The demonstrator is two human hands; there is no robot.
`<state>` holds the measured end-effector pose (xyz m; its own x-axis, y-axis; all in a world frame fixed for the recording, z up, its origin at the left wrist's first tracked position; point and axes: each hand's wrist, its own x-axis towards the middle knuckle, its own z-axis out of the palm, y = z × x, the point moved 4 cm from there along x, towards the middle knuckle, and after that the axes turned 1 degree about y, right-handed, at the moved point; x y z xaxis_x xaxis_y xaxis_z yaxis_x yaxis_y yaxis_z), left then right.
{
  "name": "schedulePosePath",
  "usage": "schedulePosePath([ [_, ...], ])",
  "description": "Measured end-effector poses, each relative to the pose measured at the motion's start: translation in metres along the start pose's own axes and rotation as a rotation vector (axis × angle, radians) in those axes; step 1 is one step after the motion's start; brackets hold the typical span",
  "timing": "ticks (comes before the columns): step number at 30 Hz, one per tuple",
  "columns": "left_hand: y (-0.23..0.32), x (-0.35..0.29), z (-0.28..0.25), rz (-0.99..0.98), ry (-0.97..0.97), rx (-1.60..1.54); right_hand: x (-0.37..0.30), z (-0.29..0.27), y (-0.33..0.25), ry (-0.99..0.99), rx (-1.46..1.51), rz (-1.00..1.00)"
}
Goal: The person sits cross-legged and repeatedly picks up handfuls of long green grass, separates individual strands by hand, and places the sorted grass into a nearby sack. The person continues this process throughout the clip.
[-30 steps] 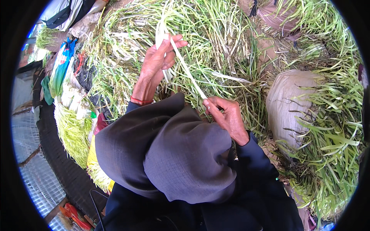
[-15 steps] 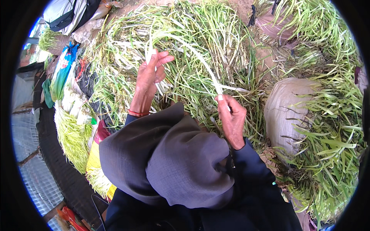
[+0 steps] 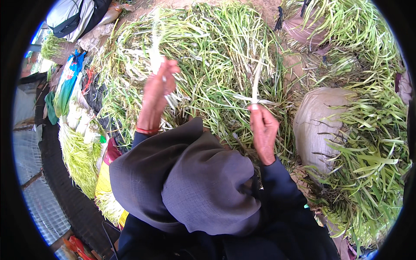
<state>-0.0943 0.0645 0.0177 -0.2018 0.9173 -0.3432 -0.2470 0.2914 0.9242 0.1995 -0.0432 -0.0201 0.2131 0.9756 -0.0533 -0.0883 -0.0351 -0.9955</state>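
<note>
My left hand (image 3: 157, 89) is closed round a small bunch of pale green leafy stalks (image 3: 157, 56) with white stems; hand and stalks are smeared by motion. Farther right, my right hand (image 3: 263, 130) pinches a single whitish leaf strip (image 3: 256, 84) between thumb and finger, its free end pointing up and away. Both hands are raised over a broad heap of loose green leaves (image 3: 208, 56) with white stems and some brown, wilted bits. The two hands are well apart, and nothing joins them.
To the right, more leaves (image 3: 372, 143) lie beside a bulging whitish sack (image 3: 318, 125). Bundles of pale stalks (image 3: 80, 151) stand at the left near a blue and green bag (image 3: 71, 82). A dark cloth (image 3: 208, 186) covers my lap or knees. Bare soil (image 3: 294, 69) shows between the heaps.
Earlier a long pale leaf arched from one hand to the other; now it has come apart, the strip staying in my right hand. My left hand has moved left with the stalks.
</note>
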Motion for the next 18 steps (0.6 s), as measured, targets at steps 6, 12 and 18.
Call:
schedulePosePath([
  [6, -0.055, -0.039, 0.05, -0.256, -0.216, 0.044, -0.007, 0.047, -0.01, -0.106, -0.343, -0.233],
  [12, -0.062, -0.038, 0.046, -0.309, -0.226, -0.003, -0.011, 0.072, -0.004, -0.219, -0.47, -0.442],
  [18, -0.066, -0.038, 0.039, -0.278, -0.238, -0.07, -0.015, 0.069, -0.006, -0.345, -0.369, -0.18],
])
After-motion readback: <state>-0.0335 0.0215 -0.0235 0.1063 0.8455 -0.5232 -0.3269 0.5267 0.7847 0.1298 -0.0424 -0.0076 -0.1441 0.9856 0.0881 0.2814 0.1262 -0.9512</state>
